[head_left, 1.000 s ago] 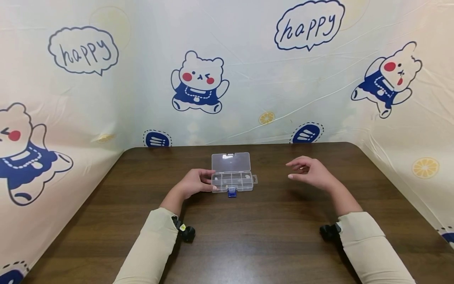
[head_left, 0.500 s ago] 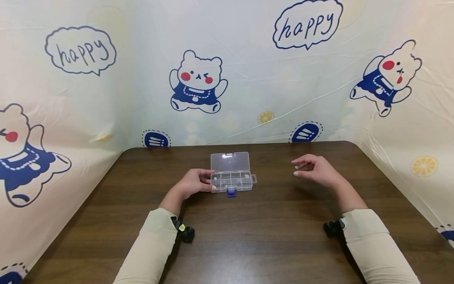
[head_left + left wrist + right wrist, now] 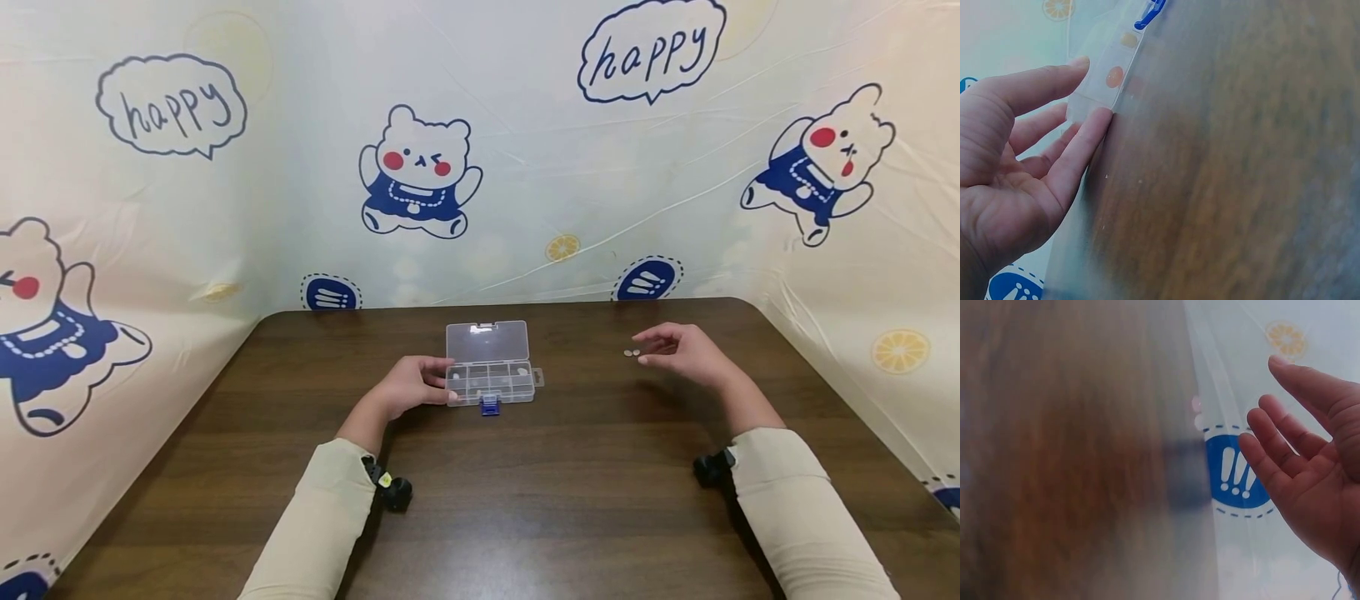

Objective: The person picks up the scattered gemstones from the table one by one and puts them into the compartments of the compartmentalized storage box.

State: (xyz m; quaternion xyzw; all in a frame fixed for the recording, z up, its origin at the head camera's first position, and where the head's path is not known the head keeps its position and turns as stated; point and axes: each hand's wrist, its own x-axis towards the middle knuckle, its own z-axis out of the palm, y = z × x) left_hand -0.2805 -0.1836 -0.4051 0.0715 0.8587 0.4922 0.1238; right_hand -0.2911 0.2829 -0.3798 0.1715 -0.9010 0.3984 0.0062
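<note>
A clear compartment box (image 3: 501,385) lies on the table with its lid (image 3: 487,342) raised at the back and a blue latch (image 3: 490,407) at the front. My left hand (image 3: 408,386) holds its left end between thumb and fingers. Small white pieces show in a few compartments; in the left wrist view an orange oval piece (image 3: 1114,77) and a yellowish one (image 3: 1129,39) show through the wall. Two small pale pill-like pieces (image 3: 628,353) lie right of the box. Just beside them my right hand (image 3: 686,354) hovers, fingers apart and holding nothing visible.
The brown wooden table (image 3: 525,492) is surrounded at the back and sides by a printed curtain (image 3: 517,167) with cartoon bears. A clear hanging tab (image 3: 538,377) sticks out from the box's right end. Each wrist wears a small black camera (image 3: 397,495).
My right hand has drawn away to the right, and the two pale pieces on the table have come into view at its fingertips. The left hand and box have stayed put.
</note>
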